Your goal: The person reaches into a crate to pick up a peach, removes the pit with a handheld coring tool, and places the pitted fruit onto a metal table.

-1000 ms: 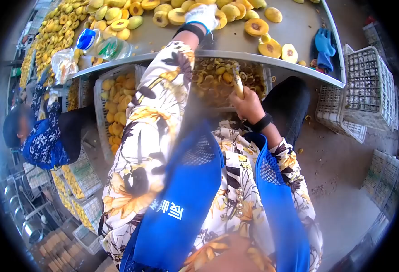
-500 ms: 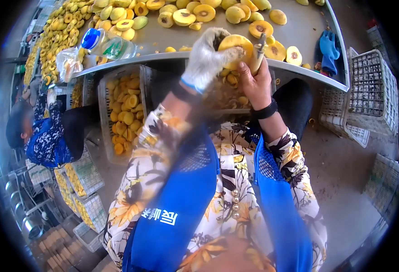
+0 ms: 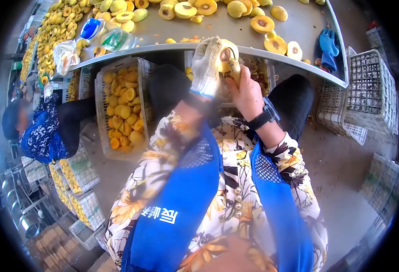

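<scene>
Left hand holds a cut fruit, yellow, brown-centred; right hand's fingers grip a tool at its five o'clock.

At the person's twelve, a fruit half sits in the left hand before the table (on it, bottle eleven, glove one).

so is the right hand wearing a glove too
No, the right hand is bare as it grips a tool, while the left hand wears a pale glove.
</scene>
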The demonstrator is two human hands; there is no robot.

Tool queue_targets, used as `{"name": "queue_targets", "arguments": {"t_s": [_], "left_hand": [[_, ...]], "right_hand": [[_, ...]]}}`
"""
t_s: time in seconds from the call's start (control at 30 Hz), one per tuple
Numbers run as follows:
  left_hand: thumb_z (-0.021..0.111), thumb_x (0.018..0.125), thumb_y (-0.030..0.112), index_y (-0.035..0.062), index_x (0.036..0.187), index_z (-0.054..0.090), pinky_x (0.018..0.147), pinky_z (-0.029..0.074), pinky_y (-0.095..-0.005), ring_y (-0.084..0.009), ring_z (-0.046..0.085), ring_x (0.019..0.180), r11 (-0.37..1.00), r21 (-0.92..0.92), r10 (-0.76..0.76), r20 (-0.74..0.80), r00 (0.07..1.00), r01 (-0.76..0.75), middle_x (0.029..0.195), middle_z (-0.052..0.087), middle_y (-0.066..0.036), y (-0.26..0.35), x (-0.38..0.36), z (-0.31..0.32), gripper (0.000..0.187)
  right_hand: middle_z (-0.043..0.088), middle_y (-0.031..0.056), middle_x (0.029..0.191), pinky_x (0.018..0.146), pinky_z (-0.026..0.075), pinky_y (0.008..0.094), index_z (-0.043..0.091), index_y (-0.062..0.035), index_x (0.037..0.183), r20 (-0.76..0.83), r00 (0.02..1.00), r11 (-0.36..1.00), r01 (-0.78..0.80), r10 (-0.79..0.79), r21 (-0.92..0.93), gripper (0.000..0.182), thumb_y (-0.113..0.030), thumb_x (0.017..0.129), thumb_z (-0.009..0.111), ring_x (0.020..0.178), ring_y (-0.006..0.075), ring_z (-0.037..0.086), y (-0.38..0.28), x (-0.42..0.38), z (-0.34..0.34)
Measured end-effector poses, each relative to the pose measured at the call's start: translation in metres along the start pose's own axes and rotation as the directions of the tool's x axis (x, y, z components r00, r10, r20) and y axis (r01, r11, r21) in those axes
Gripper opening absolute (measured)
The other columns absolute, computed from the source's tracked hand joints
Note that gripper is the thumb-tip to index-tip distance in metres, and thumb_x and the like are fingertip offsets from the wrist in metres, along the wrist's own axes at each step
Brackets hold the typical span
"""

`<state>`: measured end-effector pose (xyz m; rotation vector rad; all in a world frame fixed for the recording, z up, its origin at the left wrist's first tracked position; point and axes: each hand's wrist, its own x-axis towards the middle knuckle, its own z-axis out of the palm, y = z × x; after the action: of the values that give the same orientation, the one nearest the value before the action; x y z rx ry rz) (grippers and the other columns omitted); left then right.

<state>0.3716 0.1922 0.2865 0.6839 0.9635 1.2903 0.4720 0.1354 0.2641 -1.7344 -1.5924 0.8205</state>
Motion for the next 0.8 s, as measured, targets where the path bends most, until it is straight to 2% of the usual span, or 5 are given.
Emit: {"name": "queue_targets", "arguments": {"t_s": [0.13, 0.3, 0.4, 0.53, 0.8], "left_hand": [[0.046, 0.089, 0.011, -0.0028, 0.104, 0.054, 0.077, 0.047, -0.0265, -0.018, 0.056, 0.089, 0.887, 0.264, 0.348, 0.155, 0.924, -0.379, 0.099, 0.057, -0.011, -0.025, 0.011, -0.021, 0.022], [0.052, 0.086, 0.017, 0.0016, 0.102, 0.057, 0.076, 0.047, -0.0274, -0.0183, 0.057, 0.088, 0.994, 0.103, 0.023, 0.134, 0.991, -0.037, 0.096, 0.059, -0.01, -0.021, 0.024, -0.034, 0.023], [0.058, 0.082, 0.019, 0.0022, 0.101, 0.055, 0.07, 0.048, -0.0304, -0.0227, 0.059, 0.079, 0.791, 0.371, 0.308, 0.445, 0.841, -0.487, 0.089, 0.06, -0.011, -0.023, 0.036, -0.047, 0.025], [0.056, 0.084, 0.018, 0.0026, 0.107, 0.053, 0.076, 0.047, -0.0324, -0.0263, 0.058, 0.086, 0.63, 0.492, 0.36, 0.501, 0.787, -0.601, 0.094, 0.06, -0.013, -0.019, 0.04, -0.049, 0.028], [0.045, 0.091, 0.032, 0.0003, 0.11, 0.053, 0.07, 0.047, -0.0237, -0.0118, 0.056, 0.085, 0.925, 0.377, -0.034, -0.057, 0.998, 0.053, 0.094, 0.058, -0.007, -0.021, 0.02, -0.033, 0.038]], "right_hand": [[0.058, 0.0249, 0.07, 0.06, 0.045, 0.0465, 0.042, 0.0005, 0.097, 0.013, 1.0, 0.998, -0.012, 0.012, -0.055, 0.03, -0.019, 0.08, 0.057, 0.069, 0.0426, 0.056, -0.005, -0.003, 0.003], [0.056, 0.0273, 0.072, 0.06, 0.044, 0.0469, 0.042, 0.0017, 0.091, 0.147, 0.987, 0.998, -0.052, 0.058, -0.045, 0.027, -0.02, 0.08, 0.055, 0.071, 0.0446, 0.055, -0.003, -0.004, 0.007], [0.057, 0.0264, 0.073, 0.06, 0.045, 0.0451, 0.044, 0.0025, 0.092, 0.174, 0.984, 0.999, -0.047, 0.046, 0.005, 0.026, -0.019, 0.081, 0.054, 0.069, 0.0432, 0.056, -0.003, -0.004, 0.008], [0.057, 0.015, 0.067, 0.047, 0.045, 0.0338, 0.046, 0.0028, 0.094, 0.24, 0.952, 0.946, -0.245, 0.193, 0.211, 0.027, -0.017, 0.079, 0.054, 0.049, 0.0226, 0.056, -0.022, 0.001, -0.003], [0.051, 0.0059, 0.061, 0.032, 0.037, 0.0251, 0.043, 0.0013, 0.091, 0.307, 0.931, 0.871, -0.309, 0.195, 0.382, 0.018, -0.011, 0.08, 0.05, 0.035, 0.0119, 0.045, -0.004, -0.001, 0.03]]}}
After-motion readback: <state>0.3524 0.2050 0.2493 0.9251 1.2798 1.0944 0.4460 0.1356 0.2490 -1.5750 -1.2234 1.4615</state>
